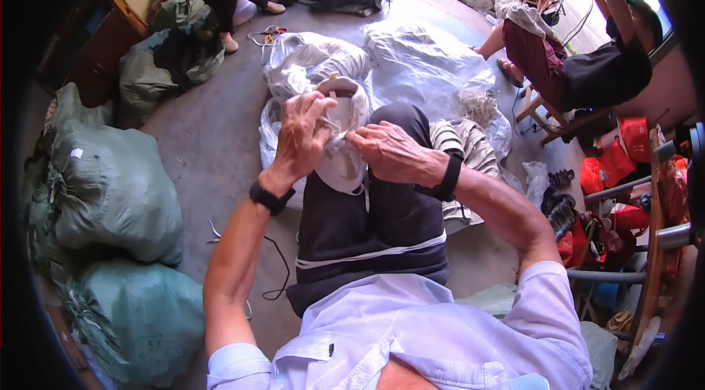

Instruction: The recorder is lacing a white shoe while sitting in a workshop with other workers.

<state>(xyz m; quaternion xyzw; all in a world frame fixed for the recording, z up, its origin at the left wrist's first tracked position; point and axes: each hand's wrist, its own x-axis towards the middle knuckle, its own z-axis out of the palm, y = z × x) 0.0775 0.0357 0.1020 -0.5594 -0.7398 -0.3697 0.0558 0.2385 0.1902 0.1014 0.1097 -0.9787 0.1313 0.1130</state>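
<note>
A pale shoe [342, 171] lies on my knees, its toe turned toward me and its ankle opening on the far side. My left hand [301, 133] is over the shoe's left side, thumb and fingers closed on a white shoelace [336, 136]. From the right, my right hand [400, 153] pinches the lace near the middle of the shoe. Both sets of fingertips partly cover the lacing. White cord [389, 250] runs across my thighs. Beside my right knee are stacked pale shoes [459, 147].
Clear plastic bags [426, 59] with pale goods lie beyond my knees. Stuffed green sacks [117, 192] line the left. A wooden rack [653, 228] with red bags stands at right. Seated people work at the far left and far right, one on a wooden stool [542, 109].
</note>
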